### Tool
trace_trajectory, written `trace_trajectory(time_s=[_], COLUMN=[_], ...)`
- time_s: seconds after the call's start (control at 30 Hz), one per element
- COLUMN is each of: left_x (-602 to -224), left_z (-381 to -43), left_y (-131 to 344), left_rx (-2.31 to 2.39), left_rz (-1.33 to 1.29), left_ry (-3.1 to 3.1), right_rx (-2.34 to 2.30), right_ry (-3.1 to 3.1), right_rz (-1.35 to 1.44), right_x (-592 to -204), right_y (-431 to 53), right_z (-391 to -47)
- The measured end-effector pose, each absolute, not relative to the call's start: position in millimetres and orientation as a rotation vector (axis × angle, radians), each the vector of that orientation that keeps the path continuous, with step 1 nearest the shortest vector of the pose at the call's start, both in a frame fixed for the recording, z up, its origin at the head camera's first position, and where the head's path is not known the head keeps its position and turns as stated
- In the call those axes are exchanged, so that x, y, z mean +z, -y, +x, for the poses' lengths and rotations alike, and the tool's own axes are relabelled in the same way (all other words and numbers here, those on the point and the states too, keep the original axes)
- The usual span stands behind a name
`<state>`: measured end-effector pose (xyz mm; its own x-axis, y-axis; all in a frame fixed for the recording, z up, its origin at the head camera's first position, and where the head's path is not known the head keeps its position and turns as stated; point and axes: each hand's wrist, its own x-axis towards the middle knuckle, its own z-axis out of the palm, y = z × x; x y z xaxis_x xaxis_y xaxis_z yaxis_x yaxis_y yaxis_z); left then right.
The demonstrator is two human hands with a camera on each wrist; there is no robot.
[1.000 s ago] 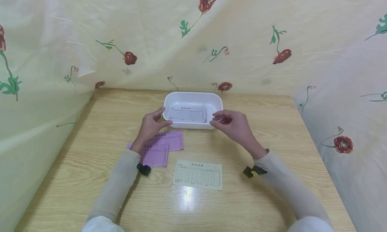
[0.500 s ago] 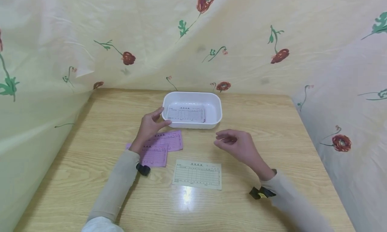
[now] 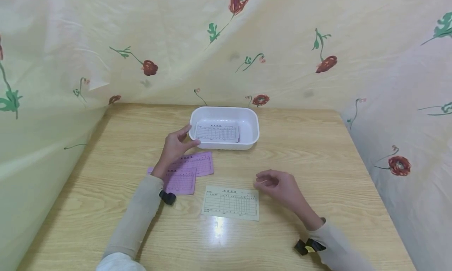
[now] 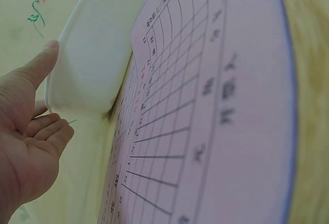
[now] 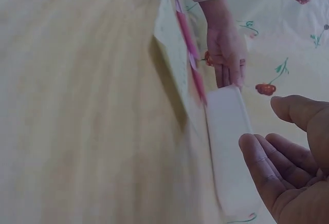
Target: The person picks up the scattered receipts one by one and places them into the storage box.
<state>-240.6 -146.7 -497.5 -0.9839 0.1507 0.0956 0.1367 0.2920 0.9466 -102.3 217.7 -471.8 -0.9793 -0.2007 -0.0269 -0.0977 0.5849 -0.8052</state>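
Observation:
My left hand (image 3: 176, 143) grips the left end of a white plastic tray (image 3: 226, 146), thumb and fingers at its rim; the left wrist view shows the same hold on the tray (image 4: 95, 49). Inside the tray lie white printed form slips (image 3: 217, 133), stacked. My right hand (image 3: 280, 186) hovers beside the right edge of a pale green form slip (image 3: 231, 203). Its fingers are loosely bent, thumb apart, with nothing between them in the right wrist view. Two overlapping purple form slips, the upper (image 3: 201, 163) and lower (image 3: 181, 182), lie partly hidden under my left forearm.
A wooden table (image 3: 303, 145) carries everything. Behind it and along both sides hangs a cream cloth (image 3: 169, 39) with red flowers. Black bands with small cameras sit on both wrists, the left band (image 3: 167, 198) being near the purple slips.
My right hand has left the tray's right end and come back toward the pale green slip. My left hand keeps its hold on the tray.

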Motion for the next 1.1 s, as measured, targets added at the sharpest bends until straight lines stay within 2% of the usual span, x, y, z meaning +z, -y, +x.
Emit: trace_trajectory(time_s=[0.53, 1.1], left_x=[-497, -497], left_z=[-240, -240], left_y=[146, 145], left_rx=[1.829, 1.859], left_rz=[0.267, 0.294], left_ry=[-2.523, -2.512], right_rx=[-1.350, -1.266], right_ry=[-2.698, -2.643], right_rz=[-0.129, -0.026], right_x=[-490, -496], right_y=[-220, -217], right_z=[-85, -83])
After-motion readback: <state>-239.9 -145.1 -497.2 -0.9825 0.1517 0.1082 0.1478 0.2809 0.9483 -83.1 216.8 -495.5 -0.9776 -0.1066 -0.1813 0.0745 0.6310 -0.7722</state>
